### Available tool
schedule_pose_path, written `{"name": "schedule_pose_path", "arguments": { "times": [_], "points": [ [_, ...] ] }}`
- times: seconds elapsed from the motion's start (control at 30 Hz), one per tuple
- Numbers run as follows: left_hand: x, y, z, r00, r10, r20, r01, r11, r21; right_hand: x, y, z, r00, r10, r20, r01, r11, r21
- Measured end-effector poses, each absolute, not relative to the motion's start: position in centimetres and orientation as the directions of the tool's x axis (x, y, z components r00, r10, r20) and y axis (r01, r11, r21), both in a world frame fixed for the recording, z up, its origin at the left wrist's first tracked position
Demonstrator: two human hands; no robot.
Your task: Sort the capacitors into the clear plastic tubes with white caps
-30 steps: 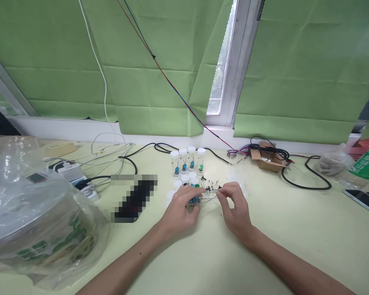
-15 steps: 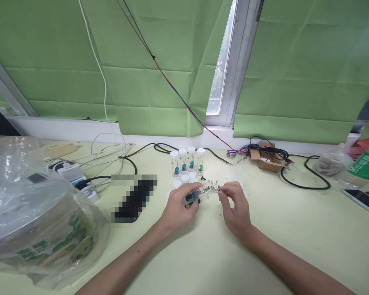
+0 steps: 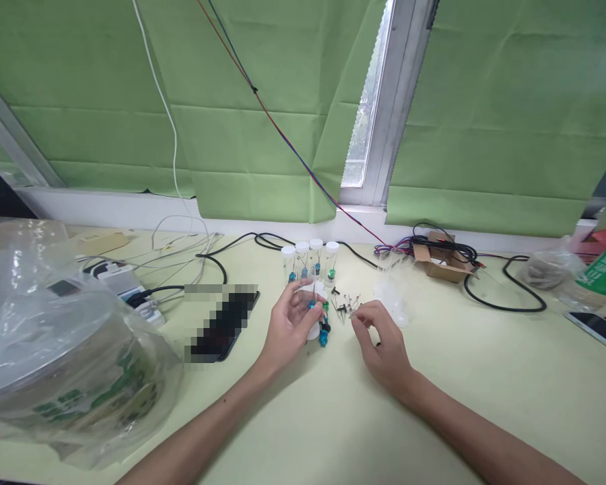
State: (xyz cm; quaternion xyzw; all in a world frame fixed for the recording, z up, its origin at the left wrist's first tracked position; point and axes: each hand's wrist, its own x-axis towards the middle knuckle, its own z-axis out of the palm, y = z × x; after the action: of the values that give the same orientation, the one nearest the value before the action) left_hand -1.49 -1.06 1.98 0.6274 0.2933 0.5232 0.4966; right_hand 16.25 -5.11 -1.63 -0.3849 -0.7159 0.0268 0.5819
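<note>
My left hand (image 3: 290,327) is closed around a small clear vial (image 3: 307,291) held roughly upright, with a blue-headed piece inside it. The fingertips of my right hand (image 3: 386,340) are pinched together at the right edge of a small pile of thin metal-shanked pins (image 3: 344,308); what they grip is too small to make out. Beside my left thumb, blue-headed pieces (image 3: 324,335) with black parts lie on the table. Behind my left hand stands a row of white-capped clear vials (image 3: 332,264), holding blue and green pieces. More white lids are partly hidden by that hand.
Right of the pins lies a clear plastic bag (image 3: 392,303). A dark phone (image 3: 227,327) lies to the left, near a power strip (image 3: 139,296) and a large bagged tub (image 3: 95,391). At the back right are an open cardboard box (image 3: 442,263) and a black cable (image 3: 510,308).
My left hand has turned the vial from lying sideways over the pins to upright and drawn it left. The pins now lie on the table. My right hand has shifted slightly left.
</note>
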Motion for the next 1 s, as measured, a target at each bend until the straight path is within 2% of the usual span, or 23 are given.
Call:
{"name": "schedule_pose_path", "arguments": {
  "times": [0.2, 0.3, 0.4, 0.5, 0.63, 0.8, 1.0],
  "points": [
    [-1.9, -0.2, 1.9, 0.092, 0.901, 0.424, -0.014, -0.425, 0.905, 16.1, -5.2, -2.2, -0.195, 0.691, 0.696, 0.526, 0.672, -0.521],
    [-2.5, 0.6, 1.9, -0.026, 0.91, 0.414, 0.122, -0.408, 0.905, 16.0, -5.4, -2.3, -0.283, 0.726, 0.627, 0.531, 0.663, -0.528],
    [-3.1, 1.3, 2.2, -0.062, 0.91, 0.41, 0.34, -0.368, 0.866, 16.0, -5.5, -2.4, -0.33, 0.738, 0.589, 0.545, 0.658, -0.519],
    [-3.6, 1.7, 2.5, 0.005, 0.913, 0.407, 0.559, -0.34, 0.756, 15.9, -5.6, -2.3, -0.36, 0.741, 0.566, 0.559, 0.657, -0.505],
    [-4.1, 2.1, 2.4, 0.189, 0.93, 0.316, 0.694, -0.354, 0.627, 15.8, -5.6, -2.1, -0.385, 0.746, 0.543, 0.567, 0.656, -0.498],
    [-4.5, 2.3, 2.1, 0.336, 0.907, 0.252, 0.713, -0.42, 0.562, 15.9, -5.5, -2.2, -0.38, 0.75, 0.542, 0.573, 0.651, -0.498],
    [-4.6, 2.0, 2.2, 0.377, 0.898, 0.227, 0.706, -0.437, 0.558, 15.9, -5.5, -2.5, -0.384, 0.736, 0.557, 0.568, 0.664, -0.486]
  ]
}}
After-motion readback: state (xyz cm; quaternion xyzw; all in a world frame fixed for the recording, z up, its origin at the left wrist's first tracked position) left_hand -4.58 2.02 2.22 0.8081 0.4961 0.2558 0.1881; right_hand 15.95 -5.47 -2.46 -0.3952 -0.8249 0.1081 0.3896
